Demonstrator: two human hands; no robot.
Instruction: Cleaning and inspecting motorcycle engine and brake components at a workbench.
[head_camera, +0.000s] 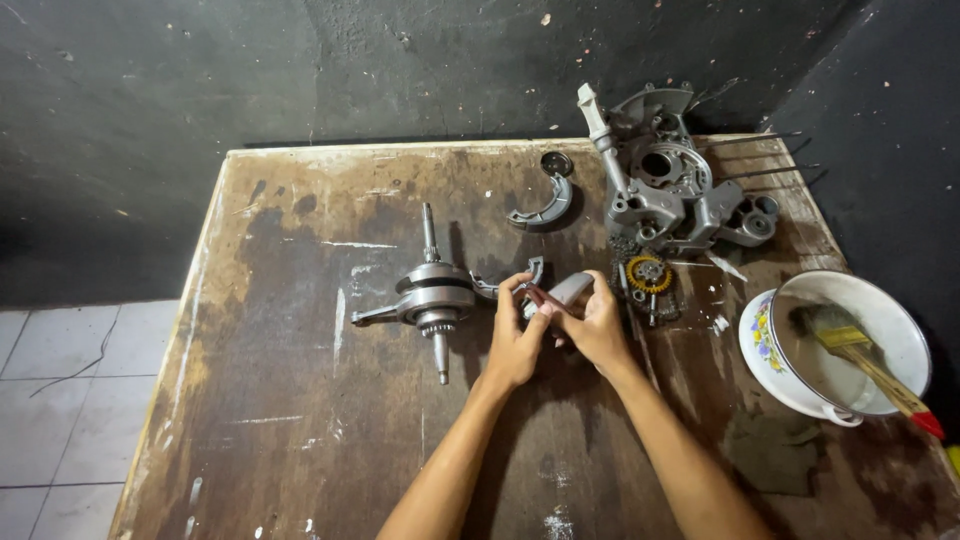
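Note:
My left hand (517, 340) and my right hand (598, 325) meet at the middle of a worn wooden table (300, 420). Together they grip a curved grey brake shoe (568, 290). A second curved shoe (510, 283) lies just beyond my left fingers. A metal crankshaft with connecting rod (432, 293) rests on the table to the left of my hands. Right of my right hand lies a small gear with a brass-coloured ring on a chain (649, 275).
A grey engine casing (668, 185) stands at the table's far right, with long studs sticking out. Another brake shoe (545, 205) lies at the back. A white enamel bowl (790, 375) holding a paintbrush (860, 350) sits right, a dark rag (770, 450) in front. Dark walls behind; tiled floor left.

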